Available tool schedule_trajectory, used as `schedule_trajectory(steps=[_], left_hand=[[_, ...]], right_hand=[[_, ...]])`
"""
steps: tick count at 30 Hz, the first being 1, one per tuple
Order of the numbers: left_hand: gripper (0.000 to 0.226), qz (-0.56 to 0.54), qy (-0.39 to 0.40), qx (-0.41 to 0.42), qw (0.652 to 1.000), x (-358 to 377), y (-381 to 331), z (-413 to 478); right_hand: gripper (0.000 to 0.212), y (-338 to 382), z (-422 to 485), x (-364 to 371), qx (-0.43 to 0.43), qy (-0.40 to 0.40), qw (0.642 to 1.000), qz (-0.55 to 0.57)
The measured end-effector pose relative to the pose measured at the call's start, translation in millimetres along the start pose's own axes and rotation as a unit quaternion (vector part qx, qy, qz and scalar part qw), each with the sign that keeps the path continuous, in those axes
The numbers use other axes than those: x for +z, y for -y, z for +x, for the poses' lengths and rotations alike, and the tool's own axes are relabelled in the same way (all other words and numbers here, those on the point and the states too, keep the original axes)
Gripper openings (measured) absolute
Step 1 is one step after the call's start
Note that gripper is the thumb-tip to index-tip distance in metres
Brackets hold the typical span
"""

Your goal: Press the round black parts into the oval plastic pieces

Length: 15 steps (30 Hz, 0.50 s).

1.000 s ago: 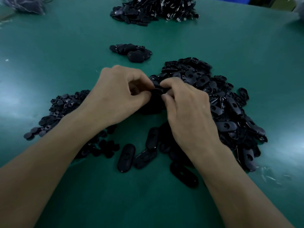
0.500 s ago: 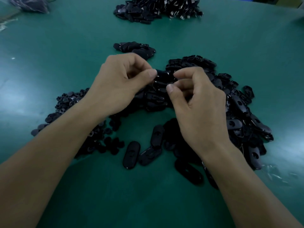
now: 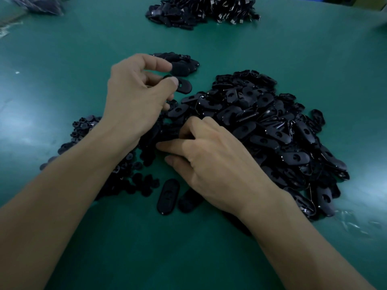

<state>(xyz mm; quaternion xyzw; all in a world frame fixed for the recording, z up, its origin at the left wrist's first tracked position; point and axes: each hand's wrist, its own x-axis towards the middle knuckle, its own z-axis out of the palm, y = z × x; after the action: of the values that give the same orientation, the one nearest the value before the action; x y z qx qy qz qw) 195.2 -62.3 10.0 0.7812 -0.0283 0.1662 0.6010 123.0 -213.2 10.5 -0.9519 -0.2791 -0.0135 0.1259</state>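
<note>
1. The oval piece (image 3: pixel 185 87) was in the left hand (image 3: pixel 136 97), pinched at one end between the thumb and curled fingers. Its free end pointed right, just below the small heap (image 3: pixel 185 64) of similar black pieces.
2. Whether a round part already sat in that piece was hidden by the thumb.
3. The right hand (image 3: pixel 215 164) lay back-up, low over the near-left edge of the big pile of oval pieces (image 3: pixel 272 126). Its forefinger and thumb reached left and the other fingers were tucked into the pieces. I cannot tell whether it gripped anything.
4. The round black parts (image 3: pixel 88 130) lay in a heap under and to the left of the left forearm, with a few more scattered near (image 3: pixel 144 185).
5. Two loose oval pieces (image 3: pixel 168 196) lay side by side just in front of the right hand.
6. All of this rested on the green table (image 3: pixel 209 258).
7. A further pile (image 3: pixel 205 11) of dark parts sat at the far edge, and a dark bag (image 3: pixel 39 4) lay in the far left corner.
</note>
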Motion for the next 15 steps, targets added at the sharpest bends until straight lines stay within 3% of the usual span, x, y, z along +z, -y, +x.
schedule_trajectory(steps=[6, 10, 15], left_hand=[[0.012, 0.017, -0.002, 0.012, 1.000, 4.0, -0.5, -1.6], [0.012, 0.019, 0.000, 0.014, 1.000, 4.3, -0.8, -2.0], [0.009, 0.000, 0.012, 0.007, 1.000, 4.8, -0.5, -3.7]], right_hand=[[0.031, -1.7, -1.4, 0.1, 0.002, -0.022, 1.000, 0.008], [0.038, -1.9, -1.1, -0.6, 0.011, -0.009, 1.000, 0.000], [0.029, -3.3, -2.6, -1.5, 0.010, -0.014, 0.999, 0.029]])
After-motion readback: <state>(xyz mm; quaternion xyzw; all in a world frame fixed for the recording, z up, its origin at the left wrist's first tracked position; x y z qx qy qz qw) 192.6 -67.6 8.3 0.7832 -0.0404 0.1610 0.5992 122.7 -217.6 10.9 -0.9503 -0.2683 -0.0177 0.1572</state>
